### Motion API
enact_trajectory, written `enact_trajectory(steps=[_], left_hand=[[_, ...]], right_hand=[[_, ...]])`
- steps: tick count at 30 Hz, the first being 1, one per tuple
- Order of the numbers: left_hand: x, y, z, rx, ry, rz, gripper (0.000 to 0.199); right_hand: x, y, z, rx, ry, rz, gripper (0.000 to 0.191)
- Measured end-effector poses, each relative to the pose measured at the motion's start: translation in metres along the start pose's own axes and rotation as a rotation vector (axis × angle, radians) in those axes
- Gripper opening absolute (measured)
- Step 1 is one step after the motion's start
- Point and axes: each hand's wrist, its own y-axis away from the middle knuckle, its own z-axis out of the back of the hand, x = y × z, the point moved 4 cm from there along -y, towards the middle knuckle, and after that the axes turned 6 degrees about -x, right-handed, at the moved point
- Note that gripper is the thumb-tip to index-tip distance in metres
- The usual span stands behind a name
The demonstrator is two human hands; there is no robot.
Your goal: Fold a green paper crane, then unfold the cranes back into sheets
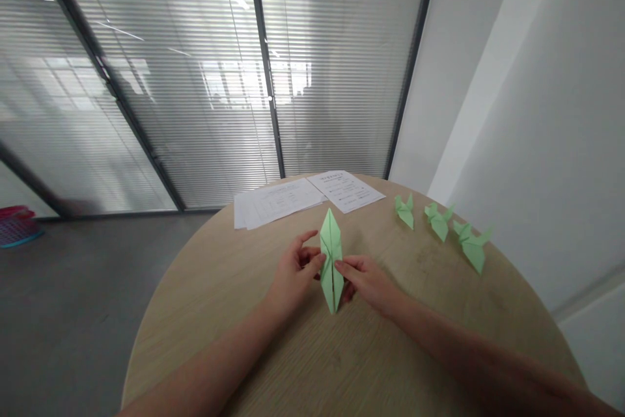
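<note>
A long, diamond-shaped piece of folded green paper (331, 244) is held upright above the table, its points at top and bottom and a slit down its lower half. My left hand (295, 270) pinches its left edge, thumb in front and fingers partly behind. On the right edge, my right hand (364, 279) grips it with the thumb in front and other fingers behind. Three folded green paper figures stand at the table's right side: a small one (404, 211), a middle one (438, 220) and a nearer one (472, 244).
Printed white sheets (280, 203) and another printed sheet (346, 190) lie at the far edge of the round wooden table (195, 287). A red and blue basket (18, 226) is on the floor at far left. Glass partitions with blinds stand behind.
</note>
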Motion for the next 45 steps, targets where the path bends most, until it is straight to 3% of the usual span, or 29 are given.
enact_trajectory(steps=[8,14,22,29,38,45], left_hand=[[-0.003,0.001,0.0,-0.009,-0.016,-0.005,0.051],[-0.004,0.002,-0.003,0.022,-0.016,0.024,0.044],[0.001,0.0,-0.002,0.056,-0.003,0.086,0.049],[0.004,-0.001,0.0,0.066,0.0,0.108,0.052],[0.008,-0.003,0.003,0.059,-0.004,0.154,0.057],[0.004,-0.003,0.005,0.034,-0.061,0.155,0.051]], right_hand=[[-0.001,0.001,-0.002,0.037,0.006,0.022,0.064],[-0.002,0.0,-0.001,-0.002,0.03,0.072,0.054],[0.005,0.003,0.009,-0.179,-0.102,0.176,0.072],[0.005,0.001,0.007,-0.149,-0.064,0.165,0.056],[0.001,-0.005,0.006,-0.077,-0.134,0.15,0.049],[-0.003,-0.005,0.011,-0.124,-0.155,0.144,0.048]])
